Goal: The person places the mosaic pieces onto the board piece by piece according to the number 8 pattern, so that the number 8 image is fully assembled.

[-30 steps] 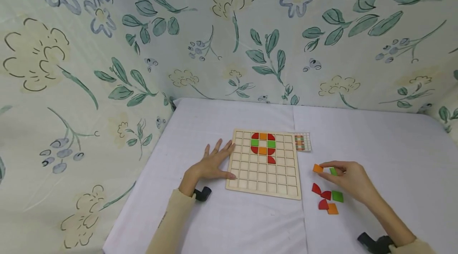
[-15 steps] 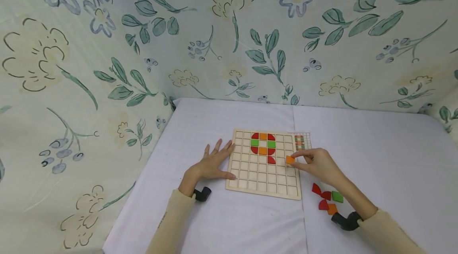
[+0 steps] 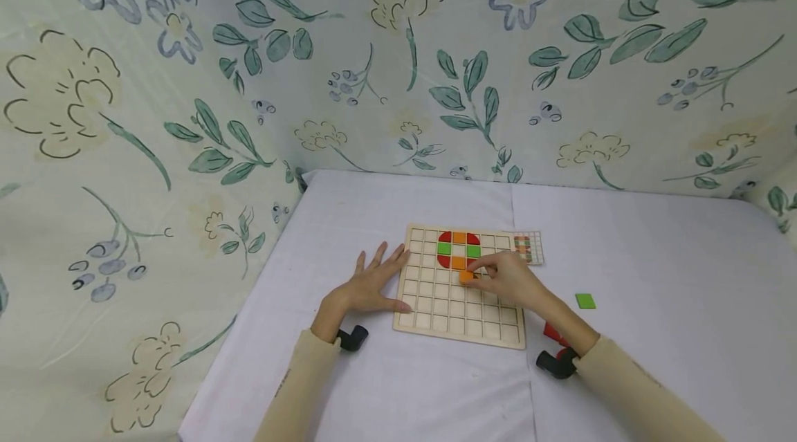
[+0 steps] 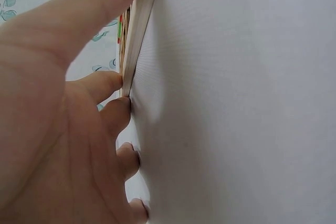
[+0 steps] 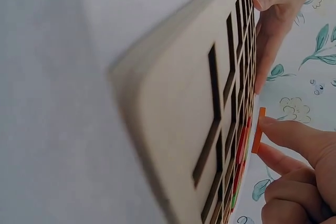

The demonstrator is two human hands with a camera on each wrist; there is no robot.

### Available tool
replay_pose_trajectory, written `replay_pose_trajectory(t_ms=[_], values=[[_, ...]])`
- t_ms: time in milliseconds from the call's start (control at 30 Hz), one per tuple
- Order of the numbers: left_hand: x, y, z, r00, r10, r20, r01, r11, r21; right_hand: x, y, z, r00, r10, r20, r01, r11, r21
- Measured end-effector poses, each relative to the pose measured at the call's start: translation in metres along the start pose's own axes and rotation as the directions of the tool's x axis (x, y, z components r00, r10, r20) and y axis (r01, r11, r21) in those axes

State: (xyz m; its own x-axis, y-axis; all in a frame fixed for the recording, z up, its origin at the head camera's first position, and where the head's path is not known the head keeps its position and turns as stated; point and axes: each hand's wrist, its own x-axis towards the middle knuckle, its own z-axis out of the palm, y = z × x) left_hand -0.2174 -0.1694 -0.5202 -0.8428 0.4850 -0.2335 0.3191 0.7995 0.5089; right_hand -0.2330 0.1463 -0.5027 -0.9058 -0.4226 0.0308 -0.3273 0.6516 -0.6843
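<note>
A wooden grid board (image 3: 429, 305) lies on the white-covered table, with red quarter-round, orange square and green square tiles set as a ring near its far side. My left hand (image 3: 371, 288) spreads along the board's left edge, thumb and fingertips touching it; the left wrist view shows the thumb (image 4: 79, 17) against the board's side. Between thumb and index finger, my right hand (image 3: 507, 278) pinches an orange square tile (image 3: 466, 277), also seen edge-on as the orange tile (image 5: 259, 130) in the right wrist view. It is close over the board, just below the ring, partly covering a red quarter-round tile.
A small printed pattern card (image 3: 534, 248) lies against the board's right edge. A green tile (image 3: 585, 301) and red tiles (image 3: 553, 333) lie right of the board, partly behind my right forearm. A floral cloth (image 3: 386, 68) hangs behind the table.
My right hand has carried the orange tile leftward from beside the loose tiles to over the board below the ring. My left hand has stayed at the board's edge.
</note>
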Motion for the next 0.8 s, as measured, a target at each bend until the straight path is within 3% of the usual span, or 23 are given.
replay_pose_trajectory(t_ms=[233,800], values=[[-0.001,0.0,0.0,1.0,-0.005,-0.003,0.005,1.0,0.001,0.01,-0.002,0.009,0.999,-0.039,0.013,0.039,0.999,-0.028],[-0.001,0.002,-0.001,1.0,0.0,-0.006,0.0,1.0,0.001,0.009,-0.005,0.012,0.999,-0.013,0.029,0.014,1.0,-0.021]])
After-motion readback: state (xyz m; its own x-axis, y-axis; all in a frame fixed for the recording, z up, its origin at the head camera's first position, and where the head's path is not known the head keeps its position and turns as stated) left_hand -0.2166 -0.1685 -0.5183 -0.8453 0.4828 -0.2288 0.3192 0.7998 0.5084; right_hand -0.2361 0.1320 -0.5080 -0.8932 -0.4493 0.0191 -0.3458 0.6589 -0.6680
